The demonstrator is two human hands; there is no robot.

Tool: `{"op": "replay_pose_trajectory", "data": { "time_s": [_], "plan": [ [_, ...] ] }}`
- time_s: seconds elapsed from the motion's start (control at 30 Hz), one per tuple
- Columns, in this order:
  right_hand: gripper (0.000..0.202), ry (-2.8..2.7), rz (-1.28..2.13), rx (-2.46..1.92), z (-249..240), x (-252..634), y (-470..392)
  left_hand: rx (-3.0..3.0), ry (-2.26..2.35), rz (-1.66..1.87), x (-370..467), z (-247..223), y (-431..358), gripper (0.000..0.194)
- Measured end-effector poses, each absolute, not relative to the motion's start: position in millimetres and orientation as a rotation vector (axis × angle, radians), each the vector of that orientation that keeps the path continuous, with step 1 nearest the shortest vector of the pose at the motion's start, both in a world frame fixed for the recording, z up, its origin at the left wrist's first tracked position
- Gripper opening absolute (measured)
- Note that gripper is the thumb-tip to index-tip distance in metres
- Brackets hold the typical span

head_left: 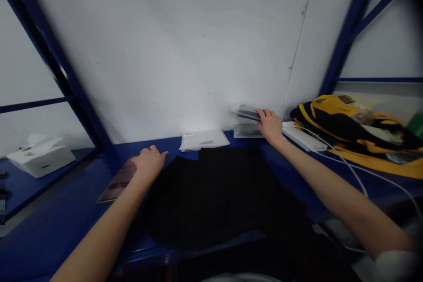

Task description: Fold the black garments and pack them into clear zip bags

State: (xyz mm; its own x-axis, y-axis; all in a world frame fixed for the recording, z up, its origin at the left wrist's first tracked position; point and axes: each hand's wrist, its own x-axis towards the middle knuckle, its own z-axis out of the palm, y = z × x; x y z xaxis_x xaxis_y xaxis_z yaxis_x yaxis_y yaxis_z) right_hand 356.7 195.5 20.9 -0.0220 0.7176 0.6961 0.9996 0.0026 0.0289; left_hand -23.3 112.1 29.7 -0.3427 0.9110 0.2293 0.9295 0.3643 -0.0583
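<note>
My right hand [270, 125] is closed on the edge of a thin, flat grey-and-white packet [245, 112], somewhat blurred, raised above a small stack of clear-and-white packets [246, 131] by the wall. Over on the left, my left hand [150, 160] has its thumb out and its fingers loosely bent, with nothing seen in it. It hovers or rests by a dark red flat booklet or packet [118, 181]; contact cannot be made out. Between my arms a black cloth piece [224, 194], perhaps a garment, lies spread out, reaching the near edge.
White flat packets [204, 139] lie behind the cloth on the blue table [76, 202]. At right are a white power strip or box [306, 137], white cables [358, 178] and a yellow-and-black bag or clothing [357, 128]. A tissue box [41, 156] stands left, beyond a blue frame post.
</note>
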Motion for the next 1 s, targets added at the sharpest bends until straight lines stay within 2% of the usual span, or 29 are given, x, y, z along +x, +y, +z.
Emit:
{"op": "replay_pose_trajectory", "data": {
  "time_s": [0.13,0.23,0.43,0.57,0.73,0.9,1.0],
  "plan": [
    [0.041,-1.798,-0.796,-1.920,9,369,203,-1.677,-2.274,-0.100,-23,26,115,0.051],
    [0.038,-1.787,-0.679,-2.148,2,378,208,-1.859,-2.132,-0.086,-16,26,117,0.046],
    [0.038,-1.671,-0.446,-2.424,12,377,202,-2.539,-1.598,-0.412,9,27,116,0.040],
    [0.035,-1.884,-0.380,-2.245,34,352,187,-2.827,-1.446,-0.471,20,17,114,0.041],
    [0.023,-2.436,0.121,-1.937,41,326,173,-2.903,-1.541,-0.413,17,13,117,0.048],
    [0.023,-2.561,0.375,-1.923,38,329,172,-2.952,-1.577,-0.341,19,20,116,0.054],
    [0.019,-2.568,0.397,-1.873,40,335,175,-2.987,-1.517,-0.352,23,20,116,0.057]
  ]
}}
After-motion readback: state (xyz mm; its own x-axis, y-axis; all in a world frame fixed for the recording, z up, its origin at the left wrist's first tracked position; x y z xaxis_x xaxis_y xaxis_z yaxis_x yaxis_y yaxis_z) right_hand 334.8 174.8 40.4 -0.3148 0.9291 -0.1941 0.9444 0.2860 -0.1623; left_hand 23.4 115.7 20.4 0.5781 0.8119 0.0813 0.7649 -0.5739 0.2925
